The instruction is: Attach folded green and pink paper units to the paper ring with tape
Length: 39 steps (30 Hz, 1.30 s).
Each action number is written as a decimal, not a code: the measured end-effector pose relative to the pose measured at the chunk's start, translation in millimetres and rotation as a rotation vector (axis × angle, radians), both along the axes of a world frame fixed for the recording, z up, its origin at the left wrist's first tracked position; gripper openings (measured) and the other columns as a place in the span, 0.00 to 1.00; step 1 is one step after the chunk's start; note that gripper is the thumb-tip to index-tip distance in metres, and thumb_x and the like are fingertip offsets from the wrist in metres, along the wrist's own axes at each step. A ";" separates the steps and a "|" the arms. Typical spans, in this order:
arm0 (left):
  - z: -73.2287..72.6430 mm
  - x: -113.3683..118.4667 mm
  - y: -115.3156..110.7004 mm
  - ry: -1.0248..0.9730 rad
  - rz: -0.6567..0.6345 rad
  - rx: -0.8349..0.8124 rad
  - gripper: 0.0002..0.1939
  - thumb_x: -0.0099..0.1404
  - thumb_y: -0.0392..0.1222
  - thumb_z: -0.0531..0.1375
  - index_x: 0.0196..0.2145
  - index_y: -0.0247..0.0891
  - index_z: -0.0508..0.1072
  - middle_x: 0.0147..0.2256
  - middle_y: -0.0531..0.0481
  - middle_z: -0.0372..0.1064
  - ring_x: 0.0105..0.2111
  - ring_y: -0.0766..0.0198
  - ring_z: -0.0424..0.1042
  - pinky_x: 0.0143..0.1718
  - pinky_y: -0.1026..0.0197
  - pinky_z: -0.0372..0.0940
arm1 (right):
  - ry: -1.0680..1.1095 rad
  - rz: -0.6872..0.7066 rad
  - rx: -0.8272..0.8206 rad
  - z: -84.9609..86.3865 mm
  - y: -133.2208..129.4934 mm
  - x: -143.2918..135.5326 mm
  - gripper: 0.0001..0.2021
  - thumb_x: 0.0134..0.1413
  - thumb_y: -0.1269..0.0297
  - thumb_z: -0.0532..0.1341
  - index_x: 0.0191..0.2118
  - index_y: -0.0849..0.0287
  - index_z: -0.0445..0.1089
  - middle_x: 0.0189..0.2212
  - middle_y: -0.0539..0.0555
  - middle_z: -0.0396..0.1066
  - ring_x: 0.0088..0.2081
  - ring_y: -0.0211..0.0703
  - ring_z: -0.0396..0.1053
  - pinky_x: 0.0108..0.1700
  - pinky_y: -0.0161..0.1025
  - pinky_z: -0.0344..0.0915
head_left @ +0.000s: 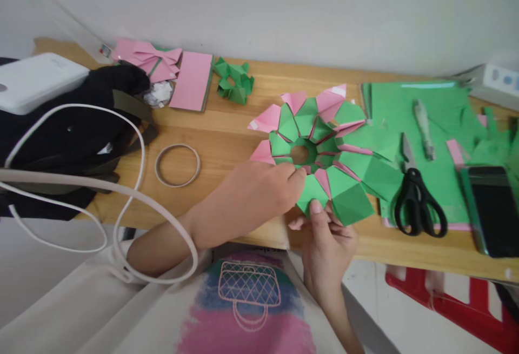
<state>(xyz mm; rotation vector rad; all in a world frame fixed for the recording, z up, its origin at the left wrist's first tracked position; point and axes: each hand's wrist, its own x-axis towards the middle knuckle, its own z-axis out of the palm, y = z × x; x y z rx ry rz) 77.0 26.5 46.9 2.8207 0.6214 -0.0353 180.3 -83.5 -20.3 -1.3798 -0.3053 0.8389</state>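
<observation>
A ring of folded green and pink paper (290,125) is held over the wooden table, with a round hole in its middle and pink points on its left and upper sides. My left hand (270,186) is closed on its lower left edge, back of the hand up, with some fingertips hidden beneath or behind the paper. My right hand (328,243) pinches a green flap at the bottom of the ring, thumb on top and fingers under it. Larger green flaps stick out on the ring's right side.
Black scissors (419,202), a phone (492,208) and green sheets (438,181) lie right. A tape ring (177,165) lies left, near a white cable (141,154) crossing my left forearm. Behind are a small green paper ring (233,92) and a pink pad (191,81).
</observation>
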 end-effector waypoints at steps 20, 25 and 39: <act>2.3 1.1 -2.0 0.097 -0.038 0.131 0.10 0.67 0.27 0.50 0.39 0.31 0.71 0.39 0.42 0.75 0.33 0.58 0.75 0.27 0.61 0.67 | -0.042 0.061 0.027 -2.0 -4.8 1.5 0.12 0.49 0.65 0.69 0.23 0.58 0.66 0.16 0.43 0.69 0.18 0.37 0.70 0.23 0.34 0.68; 0.6 -1.2 -1.2 0.064 -0.039 0.121 0.12 0.69 0.29 0.48 0.42 0.32 0.70 0.40 0.43 0.75 0.34 0.60 0.75 0.29 0.62 0.67 | -0.030 0.048 0.054 -3.3 -6.0 2.3 0.10 0.51 0.65 0.68 0.24 0.58 0.68 0.17 0.43 0.69 0.18 0.35 0.70 0.24 0.33 0.68; -6.8 -5.6 -6.0 -0.122 -0.022 0.201 0.12 0.72 0.34 0.48 0.42 0.30 0.71 0.41 0.42 0.75 0.36 0.59 0.75 0.32 0.60 0.68 | -0.059 0.021 0.016 -0.3 -6.1 3.3 0.15 0.51 0.62 0.68 0.21 0.58 0.65 0.15 0.43 0.67 0.18 0.35 0.69 0.23 0.33 0.67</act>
